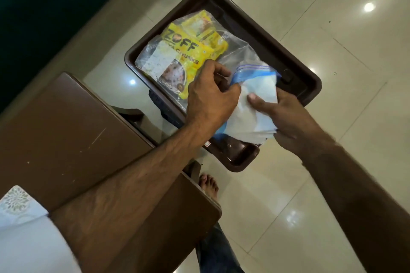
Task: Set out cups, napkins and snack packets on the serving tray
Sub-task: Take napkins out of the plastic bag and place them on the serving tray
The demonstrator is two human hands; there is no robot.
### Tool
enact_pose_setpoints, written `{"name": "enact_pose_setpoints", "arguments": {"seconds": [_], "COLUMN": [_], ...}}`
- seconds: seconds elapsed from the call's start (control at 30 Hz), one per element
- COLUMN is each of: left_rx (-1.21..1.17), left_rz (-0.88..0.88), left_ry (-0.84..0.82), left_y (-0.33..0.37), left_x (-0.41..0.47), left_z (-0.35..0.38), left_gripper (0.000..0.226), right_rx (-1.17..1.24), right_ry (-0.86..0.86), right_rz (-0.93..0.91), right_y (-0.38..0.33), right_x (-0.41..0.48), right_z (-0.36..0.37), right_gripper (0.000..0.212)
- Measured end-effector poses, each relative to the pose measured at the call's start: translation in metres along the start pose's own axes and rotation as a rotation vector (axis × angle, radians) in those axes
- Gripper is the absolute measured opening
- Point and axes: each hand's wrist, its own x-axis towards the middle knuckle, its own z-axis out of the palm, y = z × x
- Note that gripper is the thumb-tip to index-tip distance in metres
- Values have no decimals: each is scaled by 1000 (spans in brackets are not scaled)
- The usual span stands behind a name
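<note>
Glossy tiles under the tray (306,86), which sits on a stool w/ edges overhanging. Your right hand (286,117) grips the napkins (250,113) over its near end; left hand (210,97) pinches prob. the top sheet. Tug hard and the stack fans, or the packets (188,51) slide.

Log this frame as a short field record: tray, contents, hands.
tray: brown serving tray, above a tiled floor
contents: yellow snack packets in clear plastic
napkins: white stack in blue-edged wrapper, over tray's near side
left hand: pinching the wrapper
right hand: gripping the stack, thumb on top
cups: none visible
</note>
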Motion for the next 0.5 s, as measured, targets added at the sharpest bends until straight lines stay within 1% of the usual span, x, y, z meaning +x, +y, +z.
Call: {"name": "enact_pose_setpoints", "arguments": {"seconds": [0.07,0.1,0.2,0.23,0.3,0.33,0.37,0.4,0.47,0.5], "left_rx": [-170,-248,-378,-419,-585,-717,-845,-934,-966,-932], "left_rz": [-60,-61,-73,-123,-304,-409,-484,-522,-543,-544], "left_ry": [-124,-172,-328,-421,-669,-782,-858,-893,-896,-882], "left_y": [4,6,9,9,4,0,-6,-13,-27,-36], "left_x": [-5,-9,-23,-30,-46,-56,-66,-76,-90,-95], "left_z": [-7,-12,-29,-35,-45,-51,-58,-65,-78,-85], "left_gripper": [44,47,45,47,56,57,52,45,35,36], "right_rx": [22,24,29,24,-7,-49,-117,-214,-470,-602], "right_ry": [-33,-60,-161,-182,-213,-221,-225,-228,-140,-79], "right_rz": [1,17,60,67,47,20,-15,-57,-125,-189], "right_y": [2,-1,-8,-13,-20,-21,-20,-16,-11,-11], "right_x": [-24,-38,-65,-71,-78,-79,-80,-80,-80,-81], "right_z": [-22,-32,-47,-44,-32,-21,-8,5,32,44], "right_gripper": [43,44,39,37,41,46,53,59,73,82]}}
